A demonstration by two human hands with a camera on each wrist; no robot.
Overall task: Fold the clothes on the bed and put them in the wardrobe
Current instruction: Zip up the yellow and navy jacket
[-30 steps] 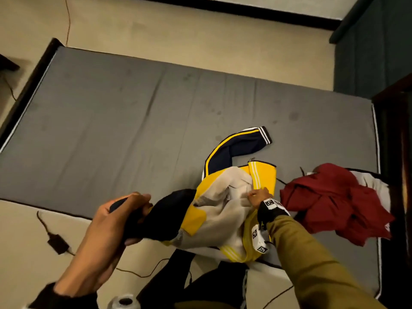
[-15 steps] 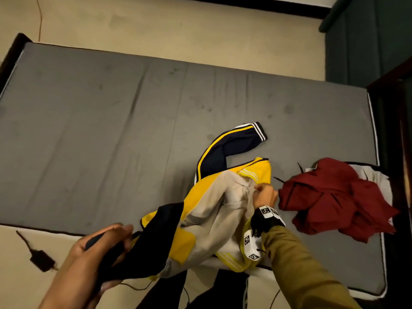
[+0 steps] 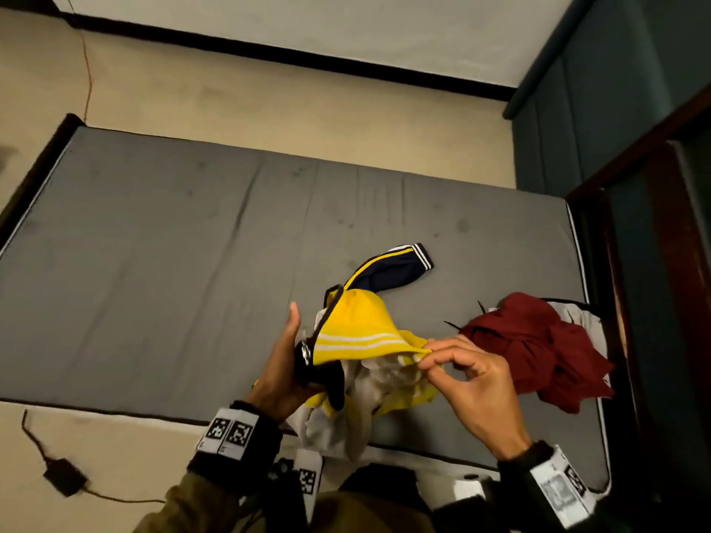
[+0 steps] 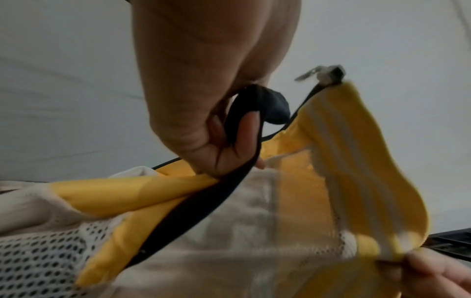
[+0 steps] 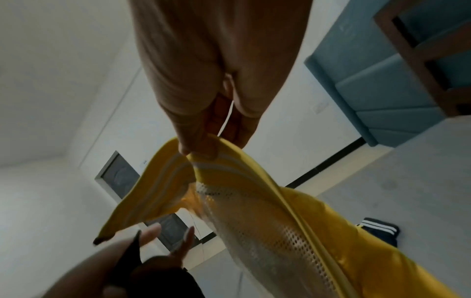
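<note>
the yellow jacket point(image 3: 358, 328) hung limp above the bed point(image 3: 154, 244) – light, soft, a little slippery – its striped hem pinched by the right hand point(image 3: 469, 382), its dark edge gripped by the left hand point(image 3: 284, 375).

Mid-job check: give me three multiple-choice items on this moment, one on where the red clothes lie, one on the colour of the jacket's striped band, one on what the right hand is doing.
1. The red clothes lie where on the bed?
A. far left corner
B. right side, near the edge
C. on the floor

2. The jacket band with white stripes is:
A. yellow
B. green
C. pink

3. The right hand is:
A. flat on the bed
B. hanging free
C. pinching the jacket's band

Answers: 1 B, the pile sits beside the right edge; 2 A, the striped band is yellow in all views; 3 C, thumb and fingers pinch the band while the left hand grips the dark part.
</note>
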